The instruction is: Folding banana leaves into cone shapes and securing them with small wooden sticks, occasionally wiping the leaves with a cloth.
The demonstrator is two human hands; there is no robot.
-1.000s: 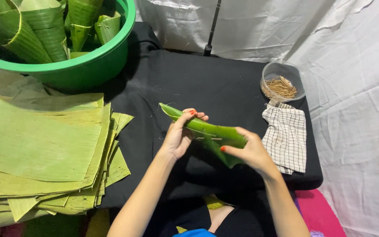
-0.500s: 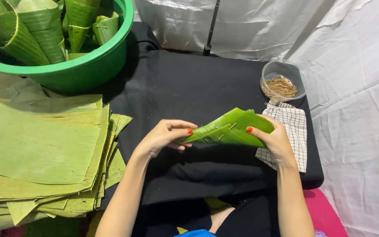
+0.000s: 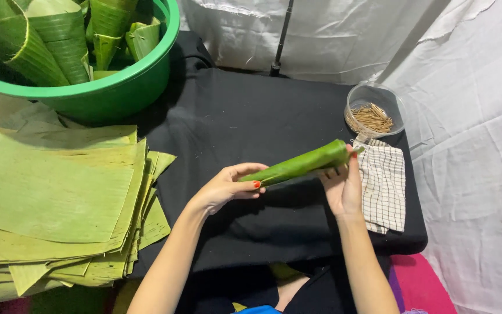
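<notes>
Left hand: the left hand (image 3: pixel 225 189) grasps the narrow tip of a rolled green leaf cone (image 3: pixel 300 164), thumb and fingers pinched on it.
Right hand: the right hand (image 3: pixel 343 185) grips the wide end of the cone, fingers wrapped round it from below.
Cone: held in the air over the middle of the black table (image 3: pixel 251 122), lying almost level, tip toward the left (the wide end a little higher), not touching the cloth.
Towel: a checked towel (image 3: pixel 383 183) lies at the table's right edge, just beside the right hand.
Bowl: a clear bowl (image 3: pixel 375 109) of thin sticks stands at the far right corner, just beyond the towel.
Leaves: a stack of flat leaves (image 3: pixel 53 197) lies off the table's left edge, some overlapping it.
Basin: a green basin (image 3: pixel 117 87) sits at the far left corner, holding finished cones (image 3: pixel 59 40) standing on end.
Backdrop: white sheeting (image 3: pixel 472 116) hangs behind and to the right.
</notes>
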